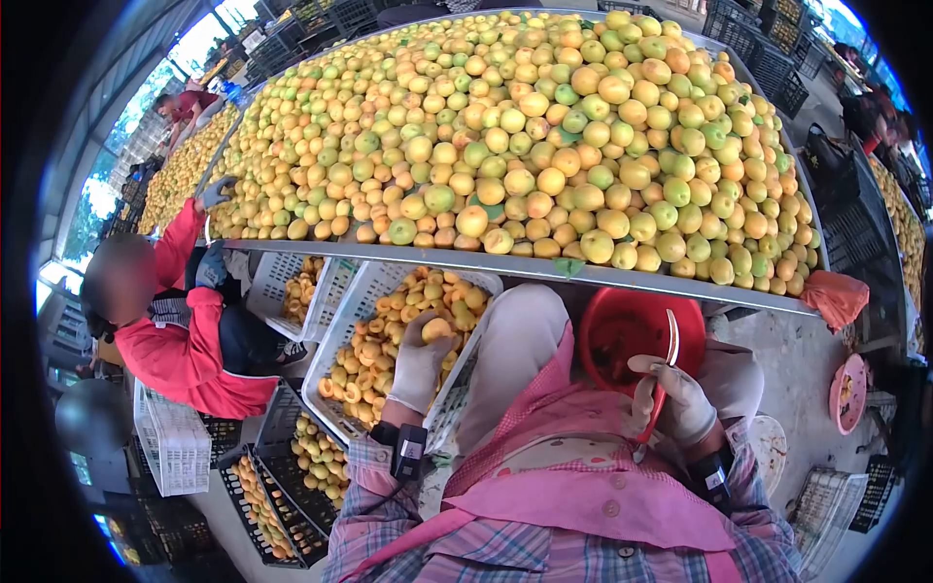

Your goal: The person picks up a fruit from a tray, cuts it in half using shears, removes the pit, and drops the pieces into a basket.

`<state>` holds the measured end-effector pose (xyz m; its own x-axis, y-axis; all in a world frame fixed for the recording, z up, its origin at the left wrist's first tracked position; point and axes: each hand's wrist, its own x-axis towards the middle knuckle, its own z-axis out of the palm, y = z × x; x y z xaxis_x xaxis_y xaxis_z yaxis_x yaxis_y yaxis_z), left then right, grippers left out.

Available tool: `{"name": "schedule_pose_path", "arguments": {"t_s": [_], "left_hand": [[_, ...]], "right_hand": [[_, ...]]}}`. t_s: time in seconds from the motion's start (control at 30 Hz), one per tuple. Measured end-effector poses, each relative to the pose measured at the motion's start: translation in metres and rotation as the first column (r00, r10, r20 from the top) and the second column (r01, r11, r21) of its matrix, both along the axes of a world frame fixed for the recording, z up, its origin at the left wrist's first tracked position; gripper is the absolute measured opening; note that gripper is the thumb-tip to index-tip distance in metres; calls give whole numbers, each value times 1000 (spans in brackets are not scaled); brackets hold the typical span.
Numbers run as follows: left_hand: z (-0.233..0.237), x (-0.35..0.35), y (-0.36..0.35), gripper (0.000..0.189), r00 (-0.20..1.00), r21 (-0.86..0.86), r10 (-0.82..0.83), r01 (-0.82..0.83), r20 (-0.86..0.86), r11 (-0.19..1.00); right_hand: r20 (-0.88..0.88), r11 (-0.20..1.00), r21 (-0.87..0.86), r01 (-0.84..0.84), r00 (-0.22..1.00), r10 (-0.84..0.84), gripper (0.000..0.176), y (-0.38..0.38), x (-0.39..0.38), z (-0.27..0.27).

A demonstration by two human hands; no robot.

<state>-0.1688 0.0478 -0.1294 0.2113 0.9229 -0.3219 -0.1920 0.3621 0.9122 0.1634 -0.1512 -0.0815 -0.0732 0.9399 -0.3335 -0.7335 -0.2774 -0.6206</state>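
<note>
My left hand (418,371), in a pale glove, is over a white crate (326,384) of halved, pitted apricots (374,355). An apricot (437,331) sits in its closed fingers. In front of my chest, my gloved right hand (677,403) is wrapped round a red-handled tool (673,338) with a thin curved metal end pointing up. Between my knees stands a red bucket (632,303) with dark bits inside. Past it, a metal-edged table (544,265) bears a large heap of whole apricots (486,146).
To the left, a person in a red jacket (185,335) reaches a gloved hand (216,191) onto the heap. Another white crate (316,316) holds apricot halves. Black crates (277,476) stand at lower left. An orange-red bag (836,297) hangs at the table's right corner.
</note>
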Motion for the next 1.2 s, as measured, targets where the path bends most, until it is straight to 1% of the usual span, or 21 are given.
{"name": "schedule_pose_path", "arguments": {"t_s": [0.07,0.13,0.2,0.23,0.27,0.33,0.4,0.43,0.47,0.53,0.6,0.63,0.67,0.73,0.9,0.97,1.0,1.07,1.1,1.17,1.2], "left_hand": [[15,18,-3,42,989,18,-115,114,98,993],[34,36,-7,44,974,-14,-173,177,145,984],[53,57,-14,49,943,39,-279,277,181,960],[60,69,-19,53,950,45,-270,267,157,963],[68,78,-22,53,943,48,-289,285,164,957],[87,97,-28,48,900,18,-415,417,132,909],[97,118,-34,42,878,5,-459,463,135,887],[92,127,-33,39,841,137,-526,540,-127,830],[89,135,-33,36,762,243,-522,628,-384,739],[116,156,-49,34,774,202,-551,621,-314,757],[130,170,-60,36,716,116,-653,691,-248,714],[126,175,-66,37,724,50,-673,686,-150,726],[125,178,-71,37,718,47,-680,692,-148,721],[126,183,-76,39,703,-15,-709,710,-52,704],[132,187,-81,40,691,-23,-723,722,-25,691],[131,188,-81,39,683,-11,-724,727,-93,687],[130,189,-82,39,685,-11,-723,725,-93,688],[129,191,-86,45,695,137,-657,711,-293,690],[129,190,-87,45,697,136,-655,708,-292,693],[129,189,-86,46,664,226,-615,736,-425,638],[129,189,-86,46,665,226,-614,735,-425,639]], "right_hand": [[-114,999,43,-5,993,10,47,-5,-1,-3],[-38,999,33,32,999,-31,42,-2,-8,10],[-110,1000,7,-9,994,10,40,-2,-6,11],[-4,1000,-1,29,1000,-29,40,3,-6,18],[3,999,0,49,999,-49,40,10,-4,28],[226,952,224,211,939,-261,41,24,1,52],[200,894,256,369,884,-422,44,41,2,87],[180,837,329,438,841,-511,43,46,2,94],[166,772,366,520,780,-603,40,51,-3,105],[282,721,438,537,679,-678,33,54,-7,125],[183,653,423,629,646,-741,35,56,-18,130],[151,619,488,615,639,-754,33,57,-20,128],[30,574,567,591,681,-731,34,57,-21,121],[96,584,582,566,665,-741,31,52,-24,119],[47,563,527,636,640,-767,28,48,-27,103],[9,552,498,669,633,-774,27,46,-27,101],[76,555,548,626,624,-778,27,46,-28,101],[142,560,594,578,610,-780,27,42,-27,96],[163,607,555,569,641,-750,11,38,-25,88],[181,650,516,558,670,-720,13,34,-19,80],[363,698,565,439,627,-689,14,34,-16,79]]}}
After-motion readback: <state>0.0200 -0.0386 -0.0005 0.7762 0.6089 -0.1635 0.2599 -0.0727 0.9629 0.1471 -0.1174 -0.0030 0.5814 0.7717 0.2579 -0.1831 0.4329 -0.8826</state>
